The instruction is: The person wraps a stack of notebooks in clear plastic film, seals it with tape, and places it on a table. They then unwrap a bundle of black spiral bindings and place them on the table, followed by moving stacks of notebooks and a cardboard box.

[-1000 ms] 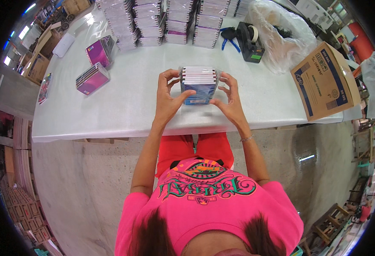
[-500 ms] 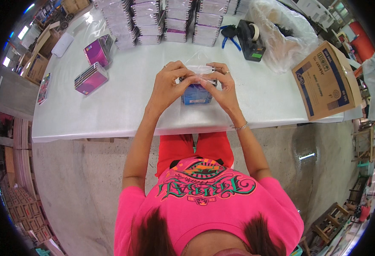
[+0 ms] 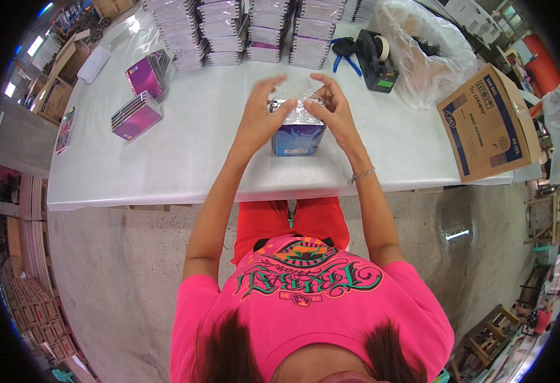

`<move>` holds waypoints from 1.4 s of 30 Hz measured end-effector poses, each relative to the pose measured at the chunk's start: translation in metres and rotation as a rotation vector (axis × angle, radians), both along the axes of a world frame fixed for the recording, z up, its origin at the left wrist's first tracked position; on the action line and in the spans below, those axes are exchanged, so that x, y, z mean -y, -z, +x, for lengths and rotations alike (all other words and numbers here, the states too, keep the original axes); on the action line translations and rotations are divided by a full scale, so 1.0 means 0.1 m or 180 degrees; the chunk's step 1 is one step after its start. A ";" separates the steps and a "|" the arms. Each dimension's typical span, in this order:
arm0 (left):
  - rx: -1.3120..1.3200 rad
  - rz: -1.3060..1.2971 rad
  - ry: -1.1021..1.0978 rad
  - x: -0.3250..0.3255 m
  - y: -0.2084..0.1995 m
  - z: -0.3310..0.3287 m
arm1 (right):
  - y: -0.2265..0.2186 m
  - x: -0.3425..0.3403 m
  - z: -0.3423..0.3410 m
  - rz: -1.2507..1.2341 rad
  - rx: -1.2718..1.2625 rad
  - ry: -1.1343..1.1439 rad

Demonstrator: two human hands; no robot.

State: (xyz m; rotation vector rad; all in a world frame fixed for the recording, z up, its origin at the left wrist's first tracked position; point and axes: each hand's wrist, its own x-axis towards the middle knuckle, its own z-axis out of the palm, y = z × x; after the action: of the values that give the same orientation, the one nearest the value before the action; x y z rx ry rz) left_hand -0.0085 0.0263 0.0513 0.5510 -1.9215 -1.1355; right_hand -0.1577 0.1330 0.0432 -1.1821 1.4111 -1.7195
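A pack of spiral notebooks (image 3: 296, 142), blue and purple at the front, stands on the white table (image 3: 184, 172) just before me. Clear plastic wrapping (image 3: 302, 116) covers its top and rises loosely behind. My left hand (image 3: 259, 125) is at the pack's left side, thumb pressed on the plastic and the other fingers curved up behind. On the right side my right hand (image 3: 340, 120) mirrors it, its thumb on the plastic near the left one. How far the fingers grip behind the pack is partly hidden.
Tall stacks of wrapped notebooks (image 3: 264, 32) line the back. Purple notebook packs (image 3: 137, 116) lie at left. Back right are blue-handled pliers (image 3: 346, 59), a black tape dispenser (image 3: 377, 67) and a big clear plastic bag (image 3: 420, 64). A cardboard box (image 3: 484, 127) stands at the right edge.
My fingers have loosened from their pinch at the plastic and spread upward. My thumbs now press the film flatter on top, and more of the pack's front shows.
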 end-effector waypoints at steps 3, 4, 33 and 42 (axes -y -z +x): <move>0.0408 0.0840 0.0607 0.07 -0.01 0.05 | -0.01 -0.03 -0.05 0.0311 0.0045 -0.0195; 0.0561 0.1080 0.0692 0.07 -0.04 0.07 | -0.02 -0.04 -0.04 0.0403 0.0085 -0.0272; -0.0089 -0.0325 0.0380 -0.11 0.05 0.40 | 0.23 -0.30 0.23 -0.0272 -0.0472 0.0302; 0.0016 -0.1242 0.0040 -0.19 0.11 0.41 | 0.37 -0.41 0.32 -0.0454 -0.1240 0.0694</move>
State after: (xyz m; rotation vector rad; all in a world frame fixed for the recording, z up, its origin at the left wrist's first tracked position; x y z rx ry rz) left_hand 0.0322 0.0456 0.0405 0.3273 -2.0825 -0.7363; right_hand -0.1260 0.1744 0.0062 -1.5549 1.7217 -1.8300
